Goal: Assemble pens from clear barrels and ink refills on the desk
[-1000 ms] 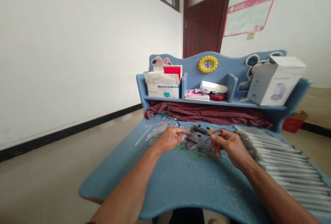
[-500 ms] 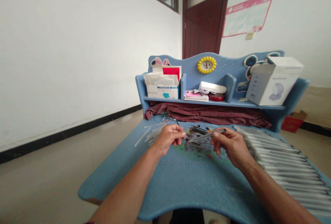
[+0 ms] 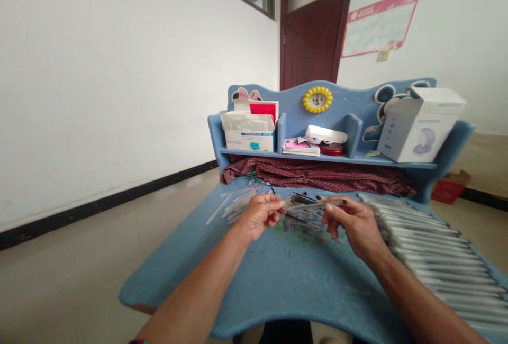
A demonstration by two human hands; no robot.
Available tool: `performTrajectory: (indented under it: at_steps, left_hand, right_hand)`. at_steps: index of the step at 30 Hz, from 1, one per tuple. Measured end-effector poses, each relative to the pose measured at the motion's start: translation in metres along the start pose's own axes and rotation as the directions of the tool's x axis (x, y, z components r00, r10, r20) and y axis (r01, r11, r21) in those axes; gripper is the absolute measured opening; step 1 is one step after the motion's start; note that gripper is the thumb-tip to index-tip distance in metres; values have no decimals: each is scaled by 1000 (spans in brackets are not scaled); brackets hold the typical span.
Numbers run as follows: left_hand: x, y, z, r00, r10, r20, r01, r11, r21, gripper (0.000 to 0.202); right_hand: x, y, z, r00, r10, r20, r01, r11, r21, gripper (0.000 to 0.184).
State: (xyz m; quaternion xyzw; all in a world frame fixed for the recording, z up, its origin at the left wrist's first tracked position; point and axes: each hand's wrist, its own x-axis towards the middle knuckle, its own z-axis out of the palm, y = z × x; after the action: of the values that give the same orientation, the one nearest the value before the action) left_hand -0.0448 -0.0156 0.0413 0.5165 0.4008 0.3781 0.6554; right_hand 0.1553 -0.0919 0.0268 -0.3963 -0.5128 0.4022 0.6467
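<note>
My right hand (image 3: 353,222) pinches a slim grey pen barrel (image 3: 317,206) and holds it level above the blue desk (image 3: 286,280). My left hand (image 3: 257,216) has its fingers pinched together at the barrel's left end, on a small part too tiny to name. Just behind both hands lies a heap of dark pen parts (image 3: 304,200). Clear pen tubes (image 3: 234,205) lie loose to the left of my left hand. A long row of finished grey pens (image 3: 428,254) is stacked along the desk's right side, beside my right wrist.
The desk's back shelf (image 3: 329,157) carries a box of masks (image 3: 250,132), a stack of booklets, a red tin and a white carton (image 3: 420,124). A red plaid cloth (image 3: 317,172) lies under the shelf. A brown door (image 3: 313,32) stands behind; tiled floor lies to the left.
The pen barrel in my right hand has swung from slanted to nearly level, and my left hand has come up from the parts heap to its left end.
</note>
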Motion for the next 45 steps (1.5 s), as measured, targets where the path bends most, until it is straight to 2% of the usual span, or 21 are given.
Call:
performTrajectory:
  at_steps: [9,15,19,23,28,31,34,37,40,43,45]
  left_hand:
    - [-2,2,1,999,-54,-5,54,996,-70,18]
    - [-2,2,2,999,-44,28,46,997,-70,16]
    - [-2,0,2,996,-34,88,38,999,-35,20]
    - [-5,-2,1,983,-14,183,2,998,67,22]
    - [-11,-4,8,932,-16,362,-81,964,253,30]
    - [-12,-11,12,885,-52,463,-137,921,365,32]
    - [-11,-18,16,862,-60,503,-211,861,463,29]
    - [-11,-22,18,847,21,531,-364,751,551,20]
    - [-11,-23,20,802,133,583,-533,598,598,11]
    - [-11,-24,23,764,178,620,-616,489,618,8]
    - [-10,-25,23,761,174,625,-624,461,631,9]
  right_hand:
    - [-2,-4,3,999,-35,10,36,998,-52,21]
    - [-3,-2,3,999,-30,26,31,998,-57,19]
    - [-2,-1,3,999,-21,41,22,999,-35,20]
    - [0,-2,2,1000,-15,2,15,999,29,20]
    - [1,-5,-2,999,24,-26,-21,995,101,18]
    - [1,-5,-4,1000,21,13,-22,998,63,18]
    - [0,-4,-3,996,-8,84,12,999,-42,18]
    - [-3,-5,0,987,-23,157,46,989,-143,19]
    - [-7,-6,4,975,-37,220,90,968,-233,18]
    - [-11,-9,7,958,-58,280,168,907,-387,18]
    - [-13,-11,10,949,-67,309,219,846,-487,18]
